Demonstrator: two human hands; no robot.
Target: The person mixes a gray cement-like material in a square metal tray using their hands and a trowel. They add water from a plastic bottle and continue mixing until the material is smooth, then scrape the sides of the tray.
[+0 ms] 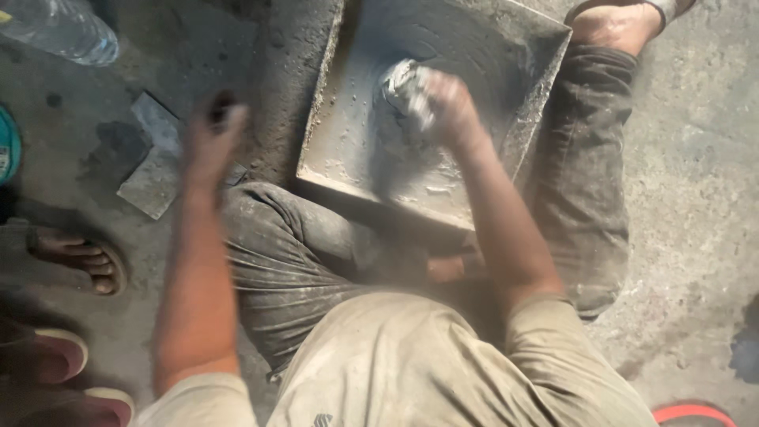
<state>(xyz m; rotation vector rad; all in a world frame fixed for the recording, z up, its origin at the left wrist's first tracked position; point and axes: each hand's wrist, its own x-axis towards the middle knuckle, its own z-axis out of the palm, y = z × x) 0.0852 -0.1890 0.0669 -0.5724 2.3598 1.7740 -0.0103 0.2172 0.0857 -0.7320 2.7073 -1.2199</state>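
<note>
body: we sit on the concrete floor point(696, 198), knees spread, dusty trousers, tan shirt nearest the camera
right hand point(447, 107): closed around a crumpled grey-white rag point(403, 83), pressed down on the inner face of the tray; the rag sticks out to the left of the knuckles
tray point(340, 150): square, shallow, raised rim, coated in grey powder or slurry; lies straight ahead between our legs, tilted so one corner points away to the upper right; the near edge is just above the left knee
relation: rag sits about mid-tray, right arm runs diagonally up to it from the shoulder (right hand is plainly the nearer one, already on it)
left hand point(212, 130): off the tray, to its left, over the floor; blurred, something dark at the fingertips, we cannot tell if it grips anything
flat grey slab pieces point(154, 170): on the floor, beside and partly under the left hand
far: a plastic bottle point(67, 32) top left; a bare foot point(613, 24) top right past the tray
left edge: another person's sandalled foot point(83, 261)
</note>
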